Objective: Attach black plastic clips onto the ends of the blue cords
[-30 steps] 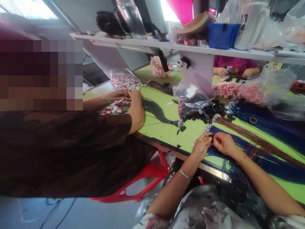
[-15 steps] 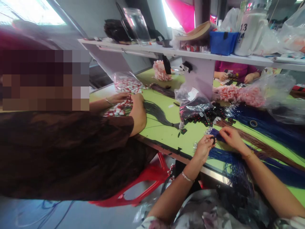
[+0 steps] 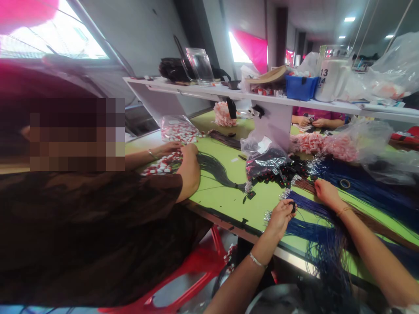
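My left hand [image 3: 280,219] pinches a small black plastic connector [image 3: 292,206] above the table's front edge. Beyond it my right hand [image 3: 327,194] reaches over the bundle of brown wires [image 3: 366,213], its fingers drawn together at the wire ends. A small dark piece shows at those fingertips, but what they grip is too small to make out. Between my hands lies a bundle of blue wires [image 3: 310,205] with silvery terminals on its ends. A second blue bundle [image 3: 306,229] lies nearer to me, with strands hanging over the edge.
A pile of black connectors [image 3: 281,174] spills from a clear bag [image 3: 266,157]. A tape ring [image 3: 345,184] rests on more blue wires at right. At left, a co-worker's arm [image 3: 190,170] reaches over red and white pieces [image 3: 160,165]. A shelf [image 3: 209,92] crosses above the table.
My right hand has moved from the blue wire ends across to the brown ones, farther from my left hand. The left hand keeps the black connector. The view has tipped upward.
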`<act>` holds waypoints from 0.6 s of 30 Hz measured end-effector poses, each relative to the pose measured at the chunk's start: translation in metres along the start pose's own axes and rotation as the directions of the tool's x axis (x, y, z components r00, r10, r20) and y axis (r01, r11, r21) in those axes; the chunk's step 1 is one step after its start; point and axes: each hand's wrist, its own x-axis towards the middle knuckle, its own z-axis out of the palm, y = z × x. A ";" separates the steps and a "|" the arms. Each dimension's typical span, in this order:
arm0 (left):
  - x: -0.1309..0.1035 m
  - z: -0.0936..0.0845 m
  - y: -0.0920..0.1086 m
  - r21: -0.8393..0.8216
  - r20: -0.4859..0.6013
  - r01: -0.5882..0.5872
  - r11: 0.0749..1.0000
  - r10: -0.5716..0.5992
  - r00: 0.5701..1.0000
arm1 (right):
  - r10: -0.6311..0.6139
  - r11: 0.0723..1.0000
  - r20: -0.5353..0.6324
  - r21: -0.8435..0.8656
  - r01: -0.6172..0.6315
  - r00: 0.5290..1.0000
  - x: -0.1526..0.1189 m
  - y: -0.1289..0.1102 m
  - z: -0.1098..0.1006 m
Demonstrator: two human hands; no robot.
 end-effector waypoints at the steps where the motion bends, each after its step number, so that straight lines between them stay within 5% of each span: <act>1: 0.000 0.000 0.000 0.001 0.003 -0.003 1.000 0.003 1.000 | 0.001 1.000 -0.012 -0.010 -0.001 1.000 0.000 0.001 0.000; 6: 0.000 0.000 0.000 0.008 0.005 -0.004 1.000 0.004 1.000 | -0.016 0.988 -0.061 0.152 0.026 0.998 0.001 -0.010 -0.004; 13: -0.001 -0.001 0.002 0.003 0.011 0.002 1.000 -0.002 1.000 | -0.281 0.810 -0.159 0.489 0.323 0.946 -0.012 -0.066 -0.023; 18: -0.003 0.000 0.004 -0.008 0.022 0.002 1.000 -0.002 1.000 | -0.259 0.670 -0.085 0.702 0.243 0.962 -0.039 -0.076 -0.022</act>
